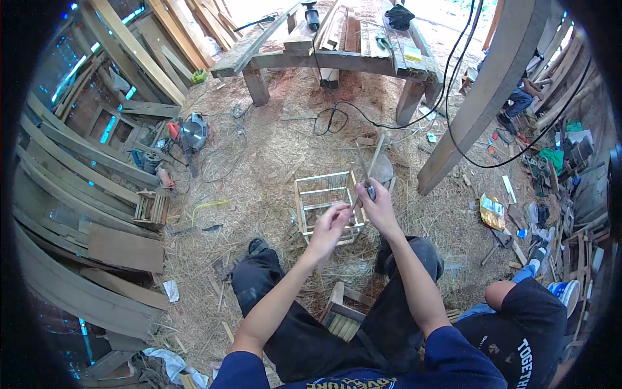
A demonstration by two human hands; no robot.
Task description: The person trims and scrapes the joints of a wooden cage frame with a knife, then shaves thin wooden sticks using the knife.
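A light wooden slatted frame point(299, 202), shaped like an open box, stands on the straw-covered ground in front of my knees. My right hand point(378, 206) is closed around thin wooden strips point(368, 159) that point up and away above the frame's right side; something small and blue shows at its fingers. Close beside it, my left hand point(330, 227) is over the frame's near part with its fingers curled, and what lies between its fingertips is too small to make out. Between my legs lies a small wooden piece with slats point(343, 324).
A workbench point(324, 61) holding planks stands ahead. A circular saw point(193, 133) lies at left. A slanted post point(483, 97) and hanging black cable are at right. One person point(518, 330) sits close at lower right, another point(518, 100) farther back. A yellow packet point(492, 212) lies at right.
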